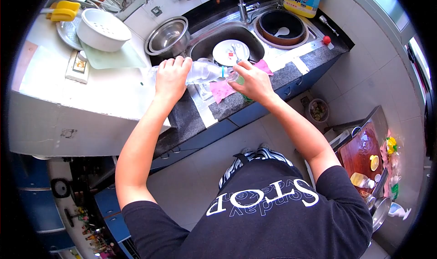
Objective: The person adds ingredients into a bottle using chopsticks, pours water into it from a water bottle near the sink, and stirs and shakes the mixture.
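Note:
A clear plastic bottle (202,72) lies nearly level above the sink's front edge, its neck toward the right. My left hand (172,77) is wrapped round the bottle's body. At the neck end, my right hand (251,80) has its fingers closed on a clear piece by the bottle's mouth; whether that is a part of the bottle is hard to tell. Behind the hands, a white plate (231,53) with a red mark sits in the sink basin (256,49), a utensil on it. Pink cloths (221,91) lie on the counter edge under the bottle.
Metal bowls (167,37) stand left of the sink. A black pan (282,26) with a white spoon is at the right, near a yellow jug (302,0). A white strainer basket (104,29) rests on the white surface (114,88) at left.

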`<action>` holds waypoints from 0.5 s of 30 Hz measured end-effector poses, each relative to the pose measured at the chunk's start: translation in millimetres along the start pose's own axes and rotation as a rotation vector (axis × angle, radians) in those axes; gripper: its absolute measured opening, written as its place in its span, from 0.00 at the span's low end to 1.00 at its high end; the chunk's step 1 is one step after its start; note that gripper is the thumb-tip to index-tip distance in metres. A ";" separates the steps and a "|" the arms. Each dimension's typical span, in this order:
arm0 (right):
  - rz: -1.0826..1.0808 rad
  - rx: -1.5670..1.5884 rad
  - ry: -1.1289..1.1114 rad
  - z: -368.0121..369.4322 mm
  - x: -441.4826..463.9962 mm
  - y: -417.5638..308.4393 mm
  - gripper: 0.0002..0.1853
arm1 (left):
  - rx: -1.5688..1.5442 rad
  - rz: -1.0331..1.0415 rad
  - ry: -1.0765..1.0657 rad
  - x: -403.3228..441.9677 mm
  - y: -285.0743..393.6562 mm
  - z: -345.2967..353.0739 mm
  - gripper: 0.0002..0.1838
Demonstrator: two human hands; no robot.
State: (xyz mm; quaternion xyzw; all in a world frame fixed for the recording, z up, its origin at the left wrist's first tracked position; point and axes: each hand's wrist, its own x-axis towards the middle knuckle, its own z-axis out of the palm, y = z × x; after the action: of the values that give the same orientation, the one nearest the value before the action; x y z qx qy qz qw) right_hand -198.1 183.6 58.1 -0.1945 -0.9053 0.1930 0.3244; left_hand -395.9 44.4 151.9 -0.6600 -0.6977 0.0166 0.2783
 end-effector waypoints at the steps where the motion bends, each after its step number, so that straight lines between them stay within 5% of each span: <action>1: 0.000 0.000 0.000 -0.3 0.0 -0.2 0.23 | 0.000 0.000 0.000 0.0 0.0 0.0 0.23; 15: -0.006 0.000 0.012 -1.8 -0.5 -1.3 0.23 | -0.018 -0.017 -0.015 -1.4 1.5 -1.1 0.23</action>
State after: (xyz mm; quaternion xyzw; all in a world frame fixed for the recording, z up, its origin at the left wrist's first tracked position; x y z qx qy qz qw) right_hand -196.8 182.6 59.8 -0.1930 -0.9039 0.1908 0.3305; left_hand -394.1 42.9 151.8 -0.6564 -0.7053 0.0128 0.2673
